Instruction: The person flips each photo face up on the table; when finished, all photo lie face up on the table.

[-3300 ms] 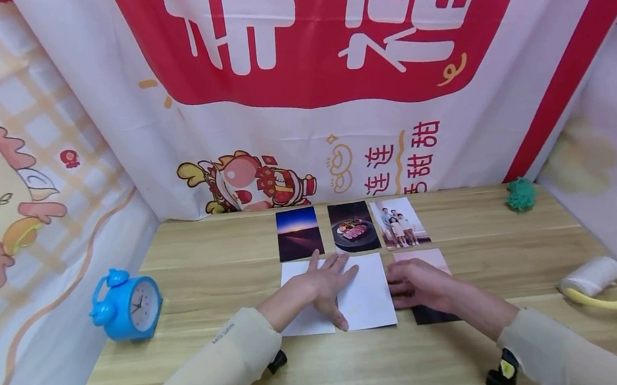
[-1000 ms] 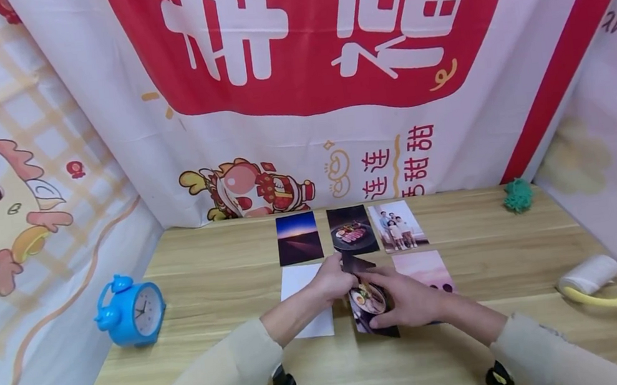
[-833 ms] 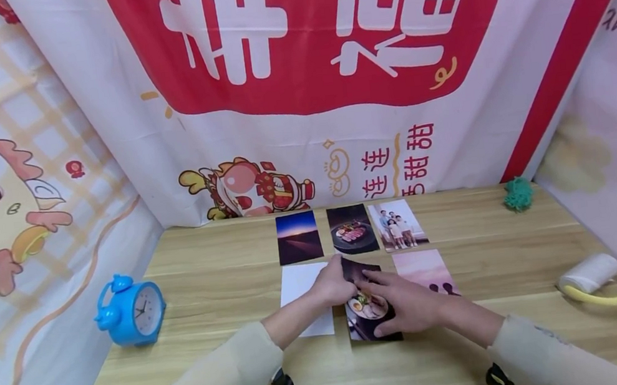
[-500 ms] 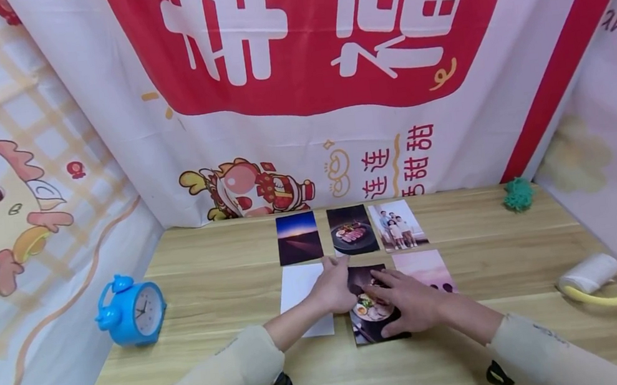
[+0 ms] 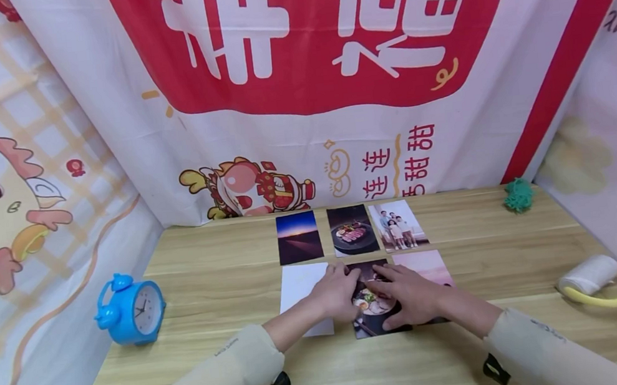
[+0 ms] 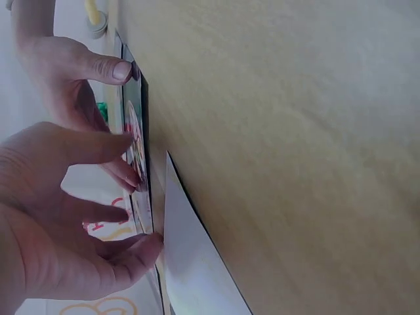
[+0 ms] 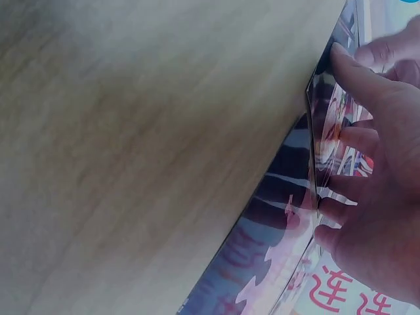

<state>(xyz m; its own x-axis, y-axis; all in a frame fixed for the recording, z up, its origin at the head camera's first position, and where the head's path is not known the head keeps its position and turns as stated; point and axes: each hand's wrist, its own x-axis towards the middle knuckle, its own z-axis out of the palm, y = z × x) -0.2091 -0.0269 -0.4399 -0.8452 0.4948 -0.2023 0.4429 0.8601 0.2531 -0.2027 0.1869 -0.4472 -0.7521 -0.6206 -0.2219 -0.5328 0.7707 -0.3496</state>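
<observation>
A photo of a noodle bowl (image 5: pixel 372 306) lies on the table in the middle of the front row. My left hand (image 5: pixel 335 293) rests its fingertips at the photo's left and upper-left edge. My right hand (image 5: pixel 416 295) lies with spread fingers over its right side, thumb near the lower edge. In the left wrist view the left fingers (image 6: pixel 98 147) are loosely bent over the photo. A blank white card (image 5: pixel 298 287) lies to the left, partly under my left forearm. To the right is a pink-sky photo (image 5: pixel 420 262), partly hidden by my right hand.
Behind lie a sunset photo (image 5: pixel 299 237), a photo of sliced meat on a plate (image 5: pixel 353 231) and a family photo (image 5: pixel 400 225). A blue alarm clock (image 5: pixel 131 308) stands left. On the right are a green tuft (image 5: pixel 519 195) and a yellow-handled lint roller (image 5: pixel 594 278).
A white card in the middle has been turned over to its noodle-bowl side. Over the last half second that photo has shifted slightly away from me, level with its neighbours.
</observation>
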